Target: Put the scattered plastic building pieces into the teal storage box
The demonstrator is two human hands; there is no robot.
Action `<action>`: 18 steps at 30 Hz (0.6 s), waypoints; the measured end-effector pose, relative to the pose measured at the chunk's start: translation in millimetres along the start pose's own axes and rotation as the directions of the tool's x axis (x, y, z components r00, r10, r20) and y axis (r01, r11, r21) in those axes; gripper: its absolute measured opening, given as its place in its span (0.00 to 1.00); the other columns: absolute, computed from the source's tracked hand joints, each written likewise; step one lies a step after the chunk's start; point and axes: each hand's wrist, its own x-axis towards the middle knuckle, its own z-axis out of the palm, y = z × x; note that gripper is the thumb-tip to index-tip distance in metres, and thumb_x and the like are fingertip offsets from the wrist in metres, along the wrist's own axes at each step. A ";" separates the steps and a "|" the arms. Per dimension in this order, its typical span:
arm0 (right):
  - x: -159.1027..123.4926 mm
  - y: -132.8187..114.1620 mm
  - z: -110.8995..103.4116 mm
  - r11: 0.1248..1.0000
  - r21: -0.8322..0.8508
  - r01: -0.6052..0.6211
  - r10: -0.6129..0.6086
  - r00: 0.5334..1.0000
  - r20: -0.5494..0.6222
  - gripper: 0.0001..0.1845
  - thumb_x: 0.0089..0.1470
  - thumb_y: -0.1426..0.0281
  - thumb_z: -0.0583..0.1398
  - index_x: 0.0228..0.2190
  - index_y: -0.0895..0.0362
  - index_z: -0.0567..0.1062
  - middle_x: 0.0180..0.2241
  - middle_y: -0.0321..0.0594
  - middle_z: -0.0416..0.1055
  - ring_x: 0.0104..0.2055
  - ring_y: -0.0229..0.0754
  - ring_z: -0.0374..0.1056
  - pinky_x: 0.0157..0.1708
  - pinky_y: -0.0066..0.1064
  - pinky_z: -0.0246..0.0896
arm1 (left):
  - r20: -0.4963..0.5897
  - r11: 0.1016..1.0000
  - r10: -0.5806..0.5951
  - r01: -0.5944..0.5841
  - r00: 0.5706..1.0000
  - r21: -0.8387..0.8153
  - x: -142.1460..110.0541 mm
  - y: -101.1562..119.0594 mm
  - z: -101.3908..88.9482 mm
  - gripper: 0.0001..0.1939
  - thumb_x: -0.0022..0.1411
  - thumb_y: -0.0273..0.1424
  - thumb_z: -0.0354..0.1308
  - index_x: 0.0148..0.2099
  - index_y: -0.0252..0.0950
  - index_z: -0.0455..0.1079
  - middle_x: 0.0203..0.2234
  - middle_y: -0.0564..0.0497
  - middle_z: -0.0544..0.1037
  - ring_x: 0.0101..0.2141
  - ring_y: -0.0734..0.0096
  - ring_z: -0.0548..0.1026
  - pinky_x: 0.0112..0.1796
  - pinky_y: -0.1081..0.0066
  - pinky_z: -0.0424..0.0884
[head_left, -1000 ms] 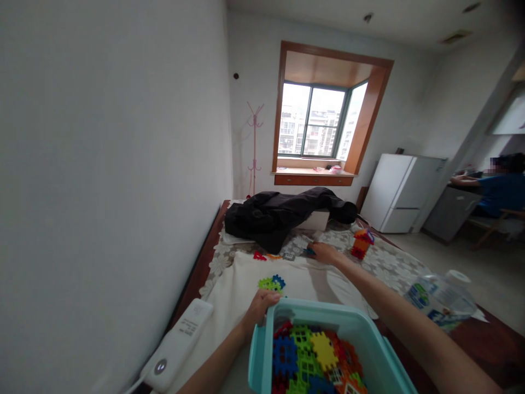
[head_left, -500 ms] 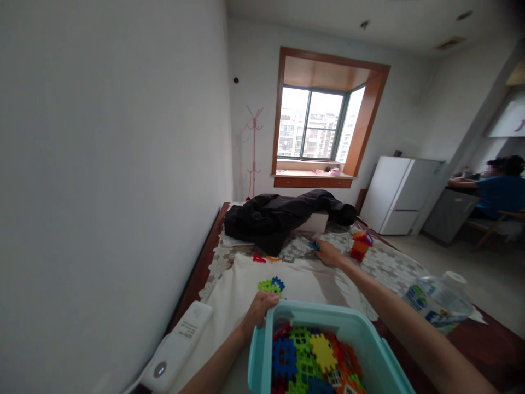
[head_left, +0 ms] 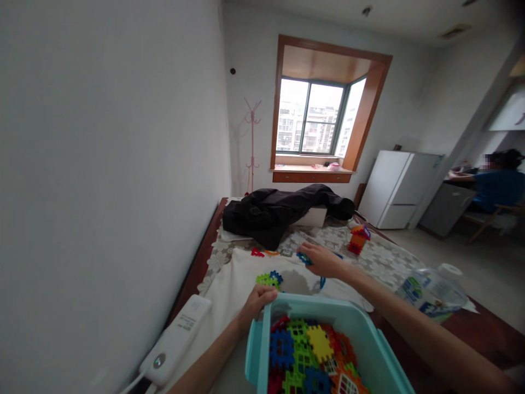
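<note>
My left hand (head_left: 261, 301) is closed on the upper left corner of a teal plastic bin (head_left: 320, 302). Inside the bin lie interlocking plastic building pieces in several colours, with a yellow one (head_left: 320, 343) on top. My right hand (head_left: 322, 260) is raised above the white cloth beyond the bin, its fingers closed around blue building pieces (head_left: 304, 258); the palm hides part of them. Joined green and blue pieces (head_left: 269, 279) lie on the cloth near my left hand. Farther off are a red piece (head_left: 257, 252) and an orange piece (head_left: 271, 253).
A small red-orange block house (head_left: 358, 239) stands at the right, with a large clear bottle (head_left: 430, 293) nearer. A black garment (head_left: 279, 213) lies at the back over a white box. A white power strip (head_left: 178, 339) sits by the wall. A person in blue (head_left: 498, 189) sits far right.
My right hand has lifted off the cloth and come slightly nearer, bringing blue pieces with it. My left hand stays on the bin's corner. The view has tilted slightly.
</note>
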 end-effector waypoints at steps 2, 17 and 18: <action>-13.1 -22.9 7.2 0.999 -0.014 0.034 -0.032 0.989 0.145 0.24 0.54 0.70 0.63 0.53 0.51 0.76 0.53 0.48 0.75 0.51 0.52 0.74 0.53 0.38 0.67 | 0.019 0.998 -0.034 0.035 0.999 -0.055 -1.3 2.4 -0.8 0.26 0.57 0.54 0.65 0.27 0.33 0.71 0.18 0.56 0.63 0.21 0.76 0.56 0.25 0.71 0.48; 93.7 -47.0 38.6 0.977 0.072 0.201 -0.207 0.975 0.080 0.34 0.63 0.66 0.64 0.68 0.53 0.68 0.63 0.52 0.72 0.59 0.55 0.73 0.59 0.44 0.67 | 0.140 0.927 -0.216 0.248 0.966 -0.283 -8.5 17.4 9.3 0.26 0.44 0.42 0.69 0.43 0.31 0.83 0.27 0.48 0.79 0.26 0.69 0.69 0.28 0.70 0.60; 102.6 -48.2 44.1 0.974 0.039 0.222 -0.225 0.969 0.103 0.36 0.63 0.65 0.64 0.70 0.52 0.65 0.65 0.52 0.70 0.59 0.56 0.73 0.60 0.45 0.66 | 0.142 0.927 -0.217 0.249 0.966 -0.281 -8.1 15.4 8.3 0.25 0.43 0.41 0.69 0.42 0.31 0.83 0.27 0.48 0.79 0.26 0.69 0.69 0.28 0.70 0.60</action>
